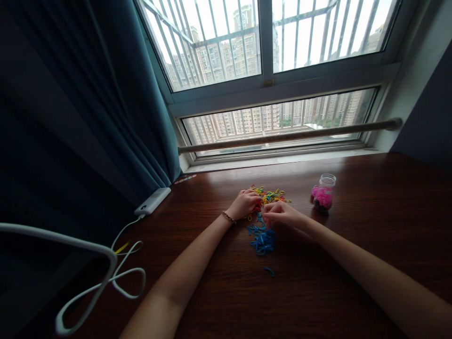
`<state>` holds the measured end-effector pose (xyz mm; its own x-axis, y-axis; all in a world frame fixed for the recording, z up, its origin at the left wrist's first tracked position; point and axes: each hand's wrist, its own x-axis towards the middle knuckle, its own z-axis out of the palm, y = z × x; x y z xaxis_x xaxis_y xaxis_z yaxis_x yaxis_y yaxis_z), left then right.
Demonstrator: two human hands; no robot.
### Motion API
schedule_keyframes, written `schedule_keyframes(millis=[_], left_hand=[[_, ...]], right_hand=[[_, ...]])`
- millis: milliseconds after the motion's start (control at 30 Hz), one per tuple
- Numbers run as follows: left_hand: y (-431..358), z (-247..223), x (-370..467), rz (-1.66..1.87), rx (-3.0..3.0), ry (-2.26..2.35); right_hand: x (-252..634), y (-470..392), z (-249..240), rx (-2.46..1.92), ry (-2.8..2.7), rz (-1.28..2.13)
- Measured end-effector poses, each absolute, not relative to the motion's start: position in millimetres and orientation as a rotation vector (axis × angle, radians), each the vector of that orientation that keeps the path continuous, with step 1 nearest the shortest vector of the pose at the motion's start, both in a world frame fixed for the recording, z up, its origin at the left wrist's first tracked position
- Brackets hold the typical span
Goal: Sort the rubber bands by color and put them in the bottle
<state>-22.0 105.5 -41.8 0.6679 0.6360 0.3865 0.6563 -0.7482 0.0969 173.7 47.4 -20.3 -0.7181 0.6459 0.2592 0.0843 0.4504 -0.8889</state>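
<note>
Small yellow, red and green loops lie in a mixed pile (273,195) on the dark wooden table (219,292). My left hand (246,202), a bracelet at its wrist, rests at the left side of that pile with fingers curled; what they hold, if anything, is hidden. Just right of it, my right hand (278,213) has its fingers pinched together above the blue loops; anything between the fingertips is too small to name. The blue pile (263,240) sits below both hands, with a single blue piece (269,271) nearer to me.
An open clear jar (324,193) with pink and dark contents stands to the right. At the left are a white device (153,201) and looping white cables (113,273) beside a blue curtain (141,117). A barred window is behind the table.
</note>
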Motion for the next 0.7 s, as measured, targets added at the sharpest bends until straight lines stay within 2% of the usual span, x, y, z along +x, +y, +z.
schedule_keyframes(millis=[200,333,467,700], left_hand=[[105,-40,-23,-0.678,-2.847,-1.051],[107,-42,-23,-0.732,-2.853,-1.075],[109,-44,-23,-0.813,-2.861,-1.110],[108,-41,-25,-0.998,-2.910,-1.224]], right_hand=[[183,61,-26,-0.703,-1.857,1.141],[193,75,-38,-0.993,-1.648,0.803],[201,85,-50,-1.177,-1.674,0.509],[196,85,-54,-1.178,-1.713,0.434]])
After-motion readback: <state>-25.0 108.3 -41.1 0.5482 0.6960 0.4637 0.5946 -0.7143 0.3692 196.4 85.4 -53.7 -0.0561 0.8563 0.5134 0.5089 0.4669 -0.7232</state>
